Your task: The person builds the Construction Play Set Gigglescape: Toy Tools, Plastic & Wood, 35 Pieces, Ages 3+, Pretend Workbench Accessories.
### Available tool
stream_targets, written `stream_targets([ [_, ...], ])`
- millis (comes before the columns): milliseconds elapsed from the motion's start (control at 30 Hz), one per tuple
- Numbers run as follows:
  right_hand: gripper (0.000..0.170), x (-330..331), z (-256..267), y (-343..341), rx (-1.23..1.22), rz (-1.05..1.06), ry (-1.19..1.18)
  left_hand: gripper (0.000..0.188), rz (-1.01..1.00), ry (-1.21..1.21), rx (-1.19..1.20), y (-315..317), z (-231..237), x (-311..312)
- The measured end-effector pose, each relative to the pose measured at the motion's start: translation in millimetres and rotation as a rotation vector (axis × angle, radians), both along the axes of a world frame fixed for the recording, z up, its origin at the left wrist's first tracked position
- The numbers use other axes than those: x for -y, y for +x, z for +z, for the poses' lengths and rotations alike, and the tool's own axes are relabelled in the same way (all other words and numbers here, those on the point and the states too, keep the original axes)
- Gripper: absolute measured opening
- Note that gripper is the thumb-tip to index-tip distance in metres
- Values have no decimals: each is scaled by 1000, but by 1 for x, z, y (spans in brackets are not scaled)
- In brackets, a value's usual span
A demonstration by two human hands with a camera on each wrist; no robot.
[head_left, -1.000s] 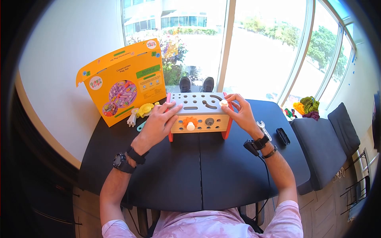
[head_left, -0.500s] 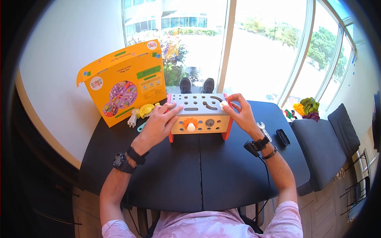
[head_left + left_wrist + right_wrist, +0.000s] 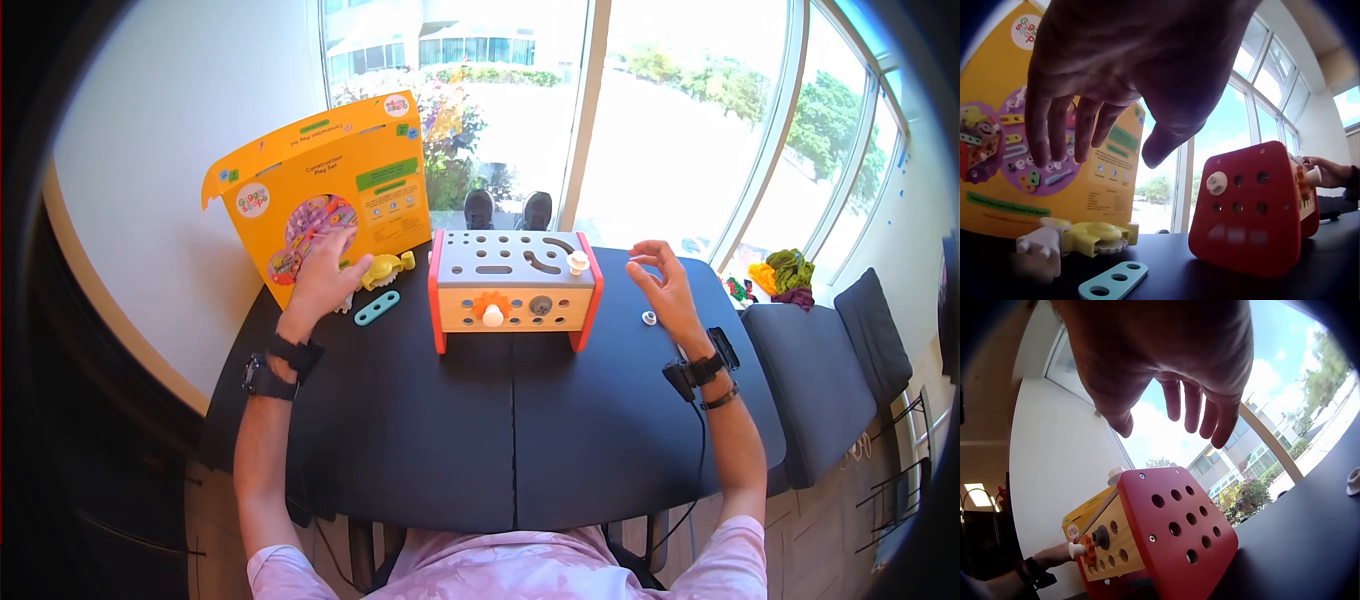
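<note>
A toy workbench (image 3: 520,268) with a grey slotted top and red sides stands mid-table. A white bolt (image 3: 578,262) sits in its top right corner. On the wooden front are an orange gear (image 3: 491,300) with a white bolt through it and a grey round piece (image 3: 540,306). My left hand (image 3: 325,275) hovers in front of the yellow box, fingers spread, holding nothing. Below it lie white plastic pieces (image 3: 1044,244), a yellow toy part (image 3: 1097,237) and a teal three-hole strip (image 3: 1113,281). To the bench's right, my right hand (image 3: 668,300) is raised, fingers loosely bent and holding nothing.
The yellow box (image 3: 385,225) stands upright at the back left. A small whitish piece (image 3: 649,318) lies beside the right hand. A black case (image 3: 724,348) is partly hidden behind the right wrist, where a cable hangs. A grey chair (image 3: 810,370) stands right of the table.
Both hands have left the workbench, the left moving left toward the box, the right moving right. The right hand's fingers have let go of the white bolt, which stays on the top.
</note>
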State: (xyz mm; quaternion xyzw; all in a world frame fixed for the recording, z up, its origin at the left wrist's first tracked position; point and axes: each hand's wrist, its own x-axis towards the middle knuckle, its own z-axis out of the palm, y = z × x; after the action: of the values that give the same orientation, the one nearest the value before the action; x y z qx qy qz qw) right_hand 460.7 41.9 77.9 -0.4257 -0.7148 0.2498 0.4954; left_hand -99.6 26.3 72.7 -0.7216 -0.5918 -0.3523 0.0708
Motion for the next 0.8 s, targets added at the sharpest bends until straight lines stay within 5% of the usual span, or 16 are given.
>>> stream_targets([
  [100, 53, 0, -6, 5, 55, 30, -38, 62, 220, -127, -144, -25, -29, -12],
  [200, 69, 4, -3, -7, 160, 58, -18, 60, 377, -562, -180, -6, -9, -5],
  [300, 84, 10, 10, -27, 293, 99, 44, 42, 399, -578, -138, -22, -33, -26],
  [500, 94, -6, -1, -41, 477, 190, 209, 40, 400, -412, -184, -57, -74, -60],
  [600, 95, -4, -3, -42, 474, 184, 233, 43, 352, -429, -214, -49, -58, -58],
  [800, 96, -3, -4, -44, 458, 192, 226, 37, -150, -205, 251, 20, 19, -42],
])
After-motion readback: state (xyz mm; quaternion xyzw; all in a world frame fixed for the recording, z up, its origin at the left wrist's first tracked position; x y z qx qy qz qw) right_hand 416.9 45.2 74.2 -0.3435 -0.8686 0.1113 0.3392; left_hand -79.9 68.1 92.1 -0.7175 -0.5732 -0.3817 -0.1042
